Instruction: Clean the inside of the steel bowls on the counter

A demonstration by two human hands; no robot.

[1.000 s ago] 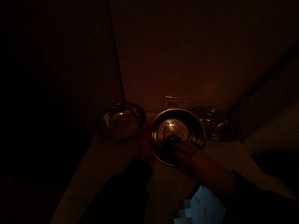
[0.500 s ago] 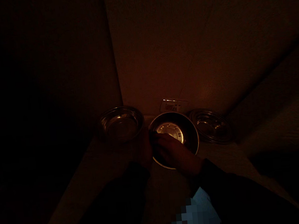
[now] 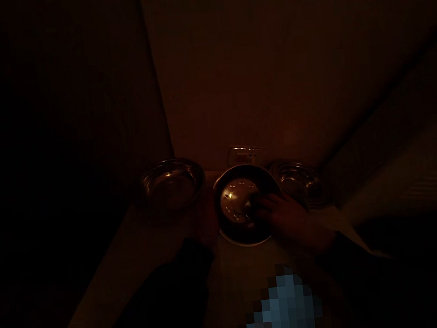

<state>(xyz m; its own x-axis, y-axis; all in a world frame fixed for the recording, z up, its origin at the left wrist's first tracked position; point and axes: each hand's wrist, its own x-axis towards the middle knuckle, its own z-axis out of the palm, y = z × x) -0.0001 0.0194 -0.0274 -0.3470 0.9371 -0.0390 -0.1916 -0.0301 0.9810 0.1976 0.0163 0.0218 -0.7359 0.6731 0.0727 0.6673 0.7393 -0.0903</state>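
A round metal bowl [image 3: 247, 241] with a dark inner wall and a shiny bottom stands at the centre of the head view. Small reflected lights show in its base. My left hand [image 3: 207, 219] is at the bowl's left side, closed against its wall; its fingers are mostly lost in the dark. Over the right rim reaches my right hand [image 3: 285, 217], fingers bent down inside the bowl near the bottom. A dark patch lies at its fingertips; whether this is a held thing or shadow is too dim to make out.
To the left sits a wide shiny metal bowl [image 3: 172, 189]. Stacked metal dishes or lids [image 3: 301, 182] lie to the right. Behind the middle bowl is a small flat panel [image 3: 246, 153], near the wall [image 3: 272, 76]. A pixelated blue patch [image 3: 286, 302] covers the near table.
My right hand has moved from the left part of the bowl's inside to its right side. My left hand stays by the left wall. The view has shifted slightly.
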